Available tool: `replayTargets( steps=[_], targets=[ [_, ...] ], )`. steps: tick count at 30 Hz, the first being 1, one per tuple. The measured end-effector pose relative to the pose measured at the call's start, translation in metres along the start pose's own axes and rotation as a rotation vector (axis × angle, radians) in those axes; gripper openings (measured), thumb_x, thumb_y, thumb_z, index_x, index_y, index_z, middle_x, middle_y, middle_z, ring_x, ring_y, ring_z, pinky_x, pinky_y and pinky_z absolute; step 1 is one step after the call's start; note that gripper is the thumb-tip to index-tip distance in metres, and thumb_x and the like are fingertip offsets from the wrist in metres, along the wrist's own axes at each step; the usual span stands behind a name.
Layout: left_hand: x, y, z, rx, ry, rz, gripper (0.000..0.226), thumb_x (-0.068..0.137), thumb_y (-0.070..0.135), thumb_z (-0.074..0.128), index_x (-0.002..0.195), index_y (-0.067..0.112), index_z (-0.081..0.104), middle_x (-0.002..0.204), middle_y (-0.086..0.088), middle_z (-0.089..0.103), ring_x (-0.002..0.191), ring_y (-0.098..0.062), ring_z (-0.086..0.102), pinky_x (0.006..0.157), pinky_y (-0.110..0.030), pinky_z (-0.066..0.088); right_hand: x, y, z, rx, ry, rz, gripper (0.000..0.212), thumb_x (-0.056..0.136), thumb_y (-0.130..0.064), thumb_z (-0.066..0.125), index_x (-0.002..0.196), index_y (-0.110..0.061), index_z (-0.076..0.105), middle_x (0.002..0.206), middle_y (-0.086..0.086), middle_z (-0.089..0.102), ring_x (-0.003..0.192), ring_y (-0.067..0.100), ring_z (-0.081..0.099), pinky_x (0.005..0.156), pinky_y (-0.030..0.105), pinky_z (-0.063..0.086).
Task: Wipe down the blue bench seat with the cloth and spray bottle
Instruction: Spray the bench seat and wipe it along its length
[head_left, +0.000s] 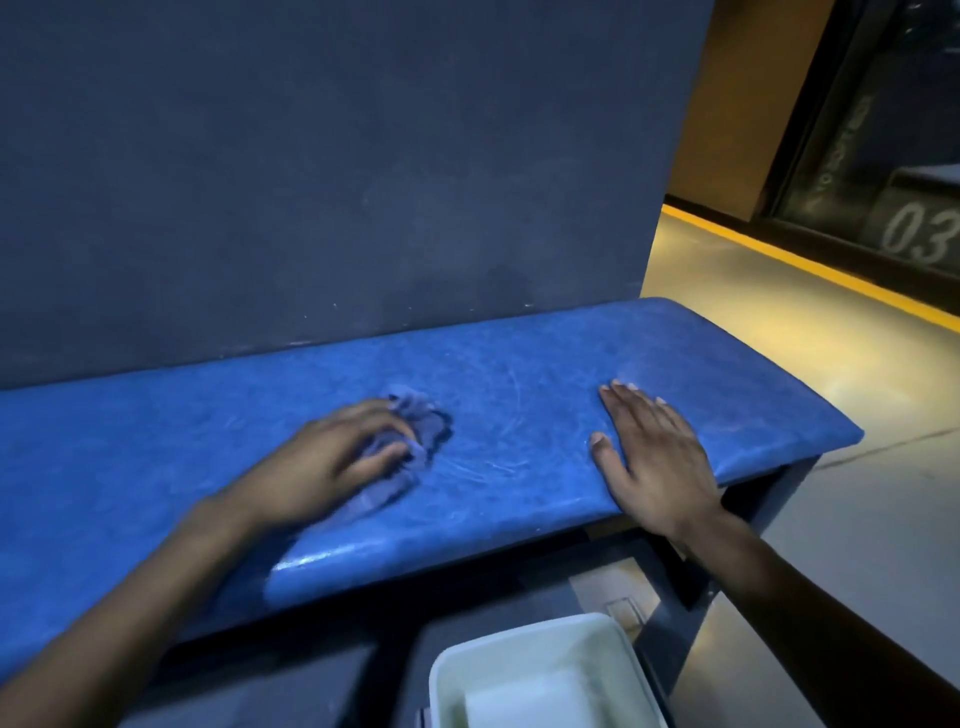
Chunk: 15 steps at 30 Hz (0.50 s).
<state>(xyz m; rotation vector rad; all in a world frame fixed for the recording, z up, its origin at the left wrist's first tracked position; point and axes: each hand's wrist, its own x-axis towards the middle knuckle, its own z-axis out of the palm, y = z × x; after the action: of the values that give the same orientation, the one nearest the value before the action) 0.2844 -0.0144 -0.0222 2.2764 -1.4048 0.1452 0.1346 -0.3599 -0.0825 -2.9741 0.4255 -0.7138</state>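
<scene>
The blue bench seat (519, 374) runs across the view against a dark wall, with faint streaks on its surface. My left hand (322, 462) presses a crumpled blue cloth (415, 421) onto the middle of the seat; both are blurred. My right hand (654, 452) lies flat, palm down with fingers together, near the seat's front edge toward its right end, holding nothing. No spray bottle is in view.
A white plastic tub (540, 675) sits on the floor below the bench's front edge. The dark blue wall (311, 156) rises directly behind the seat. Beyond the bench's right end lies bare floor with a yellow line (810, 265) and a glass door.
</scene>
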Motion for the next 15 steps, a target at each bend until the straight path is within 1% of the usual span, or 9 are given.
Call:
replayTargets(
  steps=[2,4,5,7,8,9,11,13,15],
  targets=[
    [0.013,-0.036,-0.006,0.052,0.097,-0.126,0.041,0.095,0.058,0.042,0.111,0.029,0.068,0.118,0.004,0.065,0.115,-0.015,0.061,0.092,-0.023,0.04,0.0,0.0,0.001,0.001,-0.001,0.002,0.072,0.097,-0.055,0.022,0.154,-0.014,0.039,0.161,0.004,0.041,0.151,0.018,0.032,0.126,0.037,0.017],
    [0.046,-0.065,0.002,0.099,0.165,-0.322,0.037,0.097,0.05,0.044,0.106,0.024,0.068,0.117,-0.006,0.064,0.111,-0.024,0.06,0.085,-0.031,0.04,0.0,0.0,0.002,0.001,0.004,0.003,0.072,0.097,-0.055,0.022,0.153,-0.014,0.04,0.16,0.004,0.042,0.151,0.018,0.033,0.126,0.038,0.019],
    [0.065,-0.073,0.009,0.113,0.189,-0.424,0.033,0.099,0.045,0.046,0.105,0.021,0.067,0.119,-0.011,0.063,0.113,-0.029,0.06,0.085,-0.035,0.042,0.0,0.0,0.002,-0.001,0.007,0.0,0.071,0.097,-0.055,0.022,0.153,-0.015,0.041,0.16,0.004,0.043,0.151,0.018,0.034,0.126,0.038,0.019],
    [0.1,-0.068,0.028,0.128,0.238,-0.529,0.035,0.099,0.041,0.048,0.114,0.016,0.066,0.129,-0.017,0.061,0.118,-0.038,0.06,0.091,-0.04,0.046,0.0,0.001,0.002,-0.001,-0.002,-0.004,0.071,0.098,-0.055,0.022,0.154,-0.016,0.04,0.16,0.003,0.042,0.151,0.018,0.033,0.126,0.038,0.018],
    [0.111,-0.055,0.035,0.113,0.241,-0.52,0.039,0.097,0.043,0.047,0.119,0.016,0.066,0.132,-0.014,0.061,0.119,-0.037,0.06,0.094,-0.039,0.047,0.0,0.001,0.001,-0.001,-0.007,-0.004,0.071,0.098,-0.055,0.021,0.154,-0.016,0.039,0.161,0.003,0.041,0.151,0.017,0.032,0.126,0.037,0.018],
    [0.118,-0.037,0.044,0.088,0.232,-0.46,0.041,0.095,0.045,0.047,0.118,0.019,0.068,0.132,-0.01,0.062,0.119,-0.033,0.061,0.095,-0.036,0.047,0.0,0.001,0.0,0.0,-0.011,-0.003,0.071,0.098,-0.055,0.021,0.154,-0.017,0.038,0.161,0.002,0.041,0.152,0.017,0.031,0.126,0.037,0.018],
    [0.111,0.015,0.054,0.009,0.154,-0.263,0.034,0.096,0.043,0.051,0.113,0.022,0.071,0.128,-0.004,0.065,0.117,-0.024,0.062,0.094,-0.029,0.045,-0.001,-0.001,-0.001,0.006,-0.014,-0.003,0.07,0.097,-0.056,0.021,0.154,-0.018,0.039,0.161,0.002,0.041,0.151,0.017,0.031,0.126,0.038,0.018],
    [0.085,0.058,0.059,-0.036,0.066,-0.085,0.025,0.099,0.038,0.053,0.112,0.024,0.07,0.125,-0.002,0.064,0.116,-0.021,0.059,0.095,-0.028,0.041,-0.001,-0.001,-0.002,0.008,-0.014,0.002,0.07,0.097,-0.056,0.022,0.153,-0.018,0.04,0.16,0.003,0.042,0.151,0.018,0.033,0.126,0.039,0.02],
    [0.049,0.075,0.052,-0.047,0.045,0.021,0.022,0.1,0.037,0.054,0.114,0.027,0.068,0.129,0.0,0.061,0.119,-0.017,0.055,0.098,-0.024,0.037,-0.001,-0.001,-0.003,0.003,-0.021,-0.001,0.071,0.097,-0.056,0.022,0.153,-0.018,0.04,0.16,0.003,0.043,0.151,0.019,0.034,0.125,0.039,0.021]
  ],
)
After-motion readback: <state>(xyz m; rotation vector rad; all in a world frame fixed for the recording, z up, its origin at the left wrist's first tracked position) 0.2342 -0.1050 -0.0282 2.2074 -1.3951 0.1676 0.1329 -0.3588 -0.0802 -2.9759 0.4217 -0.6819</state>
